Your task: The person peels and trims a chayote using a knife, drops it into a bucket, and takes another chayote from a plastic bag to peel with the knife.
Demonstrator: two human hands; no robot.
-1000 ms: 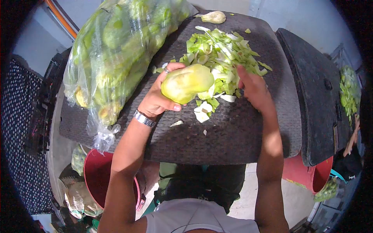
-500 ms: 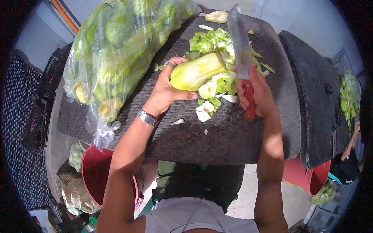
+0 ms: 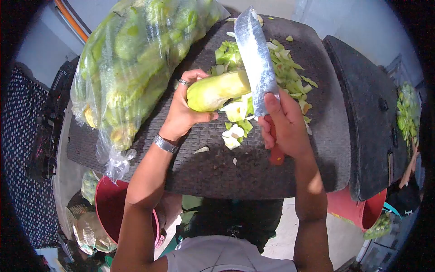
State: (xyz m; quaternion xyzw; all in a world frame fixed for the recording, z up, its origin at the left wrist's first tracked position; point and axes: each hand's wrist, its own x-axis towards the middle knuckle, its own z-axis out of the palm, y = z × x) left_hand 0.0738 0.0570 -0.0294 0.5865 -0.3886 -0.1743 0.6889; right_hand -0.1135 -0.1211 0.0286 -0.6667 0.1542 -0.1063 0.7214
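Note:
My left hand point(image 3: 186, 102) is wrapped round a pale green gourd-like vegetable point(image 3: 215, 90), which lies on its side with its blunt end to the right. In my right hand point(image 3: 285, 124) is a large knife point(image 3: 256, 54) with a broad blade and a red-orange handle; my thumb presses on the blade's base. The blade points away from me, its flat side facing up, close to the vegetable's blunt end. Whether they touch, I cannot tell. Green and white peelings point(image 3: 287, 68) lie beneath and behind the knife, with pale pieces point(image 3: 233, 136) nearer me.
A tied clear plastic bag point(image 3: 136, 68) full of green vegetables lies on the left of the dark woven-textured tabletop point(image 3: 204, 177). Beside the table's right edge stands a black panel point(image 3: 367, 118). Red tubs point(image 3: 108, 204) sit below on both sides.
The knife has swung left and toward me, its blade now turned flat and beside the vegetable's end. My left hand and the vegetable have shifted slightly left and nearer me.

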